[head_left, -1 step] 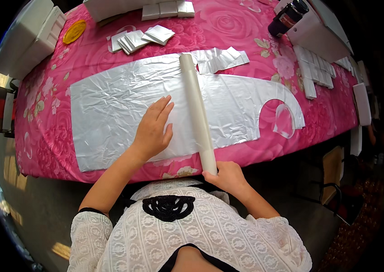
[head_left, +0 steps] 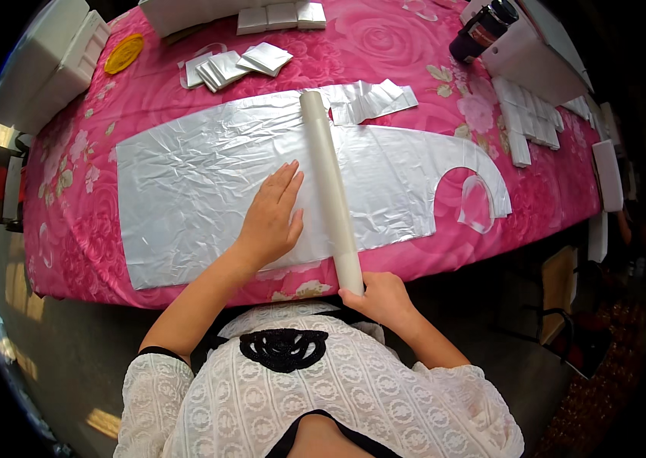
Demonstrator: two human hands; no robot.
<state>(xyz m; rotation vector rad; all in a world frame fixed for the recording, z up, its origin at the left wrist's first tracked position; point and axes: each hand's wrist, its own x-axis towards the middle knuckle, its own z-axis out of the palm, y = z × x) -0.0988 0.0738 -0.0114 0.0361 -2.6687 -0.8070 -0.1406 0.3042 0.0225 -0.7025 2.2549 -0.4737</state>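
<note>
A thin silver plastic sheet, creased in places, lies spread across the table; it looks like a disposable apron, with a rounded cut-out at its right end. Across it rests a long pale tube, running from the far edge to past the near table edge. My right hand is closed round the tube's near end. Fingers stretched out, my left hand rests on or just over the sheet, left of the tube and apart from it. A crumpled side flap of silver film lies beyond the tube.
A pink floral cloth covers the table. Folded silver packets lie at the back, near a yellow coil. White boxes stand at the back left; a dark flask and stacked white packets are at the right.
My left hand has slid a little to the right, closer to the tube. The right hand, tube and sheet look nearly unchanged.
</note>
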